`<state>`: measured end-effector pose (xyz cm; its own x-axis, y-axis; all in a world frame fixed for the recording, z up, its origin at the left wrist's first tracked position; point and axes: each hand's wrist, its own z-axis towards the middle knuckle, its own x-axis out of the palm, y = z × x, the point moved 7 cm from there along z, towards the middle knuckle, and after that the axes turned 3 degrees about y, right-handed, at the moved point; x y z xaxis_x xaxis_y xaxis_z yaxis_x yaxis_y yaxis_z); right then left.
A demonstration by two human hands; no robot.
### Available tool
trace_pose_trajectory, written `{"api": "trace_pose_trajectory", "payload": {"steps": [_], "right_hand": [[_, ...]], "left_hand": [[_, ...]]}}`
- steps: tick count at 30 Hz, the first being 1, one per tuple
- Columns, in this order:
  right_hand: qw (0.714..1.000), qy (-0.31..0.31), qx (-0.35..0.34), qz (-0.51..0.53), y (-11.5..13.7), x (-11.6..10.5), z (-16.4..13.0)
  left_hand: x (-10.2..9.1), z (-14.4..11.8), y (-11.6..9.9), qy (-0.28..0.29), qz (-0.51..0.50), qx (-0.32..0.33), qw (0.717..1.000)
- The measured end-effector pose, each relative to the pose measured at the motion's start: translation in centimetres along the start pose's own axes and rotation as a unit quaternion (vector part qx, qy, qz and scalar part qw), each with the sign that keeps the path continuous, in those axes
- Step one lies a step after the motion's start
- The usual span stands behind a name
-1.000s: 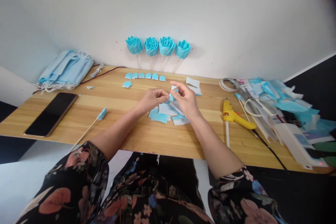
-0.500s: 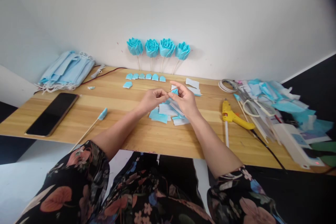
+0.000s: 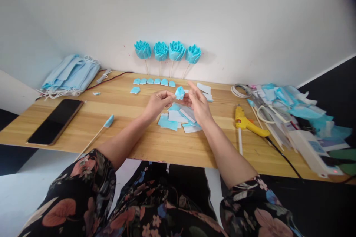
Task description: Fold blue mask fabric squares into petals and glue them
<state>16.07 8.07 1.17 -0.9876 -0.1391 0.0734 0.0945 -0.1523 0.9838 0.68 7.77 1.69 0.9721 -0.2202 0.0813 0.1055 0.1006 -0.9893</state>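
Note:
My left hand (image 3: 158, 104) pinches a small folded blue petal piece (image 3: 179, 92) above the middle of the wooden table (image 3: 155, 144). Just to the right of that piece is my right hand (image 3: 198, 104), fingers spread, holding nothing that I can make out. Beneath both hands lies a loose pile of blue and white cut pieces (image 3: 178, 118). A row of several finished blue petals (image 3: 154, 80) sits farther back, with one more petal (image 3: 135, 90) to its left. Several blue fabric roses on sticks (image 3: 168, 51) lean against the wall.
A black phone (image 3: 55, 120) and a stick with a blue tip (image 3: 96, 135) lie at the left. A stack of blue face masks (image 3: 69, 76) is at the back left. A yellow glue gun (image 3: 249, 123) lies right, beside a heap of scraps and straps (image 3: 289, 109).
My left hand has lifted the blue petal piece up clear of the right hand. The right hand's fingers have opened and drawn slightly away from it.

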Motion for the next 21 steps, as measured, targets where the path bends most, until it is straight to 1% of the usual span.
{"api": "trace_pose_trajectory", "payload": {"steps": [3,7,10,13,15,18,21], "right_hand": [[1.0,0.014,0.008,0.017,-0.39,0.28,0.11],[0.999,0.044,0.004,0.014,-0.44,0.83,0.14],[0.999,0.035,-0.004,0.004,-0.33,0.75,0.17],[1.0,0.025,-0.01,-0.002,-0.3,0.68,0.21],[0.999,0.031,-0.016,-0.003,-0.35,0.76,0.26],[0.998,0.05,-0.024,-0.012,-0.6,0.94,0.32],[0.996,0.066,-0.036,-0.052,-0.74,1.03,0.26]], "left_hand": [[-0.34,-0.03,-0.14,-0.019,-0.002,0.0,1.0],[-0.21,-0.02,-0.1,-0.018,0.005,0.004,1.0],[-0.2,-0.06,-0.07,-0.021,0.005,0.006,1.0],[-0.59,-0.16,-0.33,-0.042,0.0,0.017,0.999],[-0.8,-0.18,-0.53,-0.051,0.0,0.024,0.998],[-0.67,-0.04,-0.47,-0.042,-0.005,0.02,0.999],[-0.41,0.1,-0.06,-0.03,-0.011,-0.001,0.999]]}}
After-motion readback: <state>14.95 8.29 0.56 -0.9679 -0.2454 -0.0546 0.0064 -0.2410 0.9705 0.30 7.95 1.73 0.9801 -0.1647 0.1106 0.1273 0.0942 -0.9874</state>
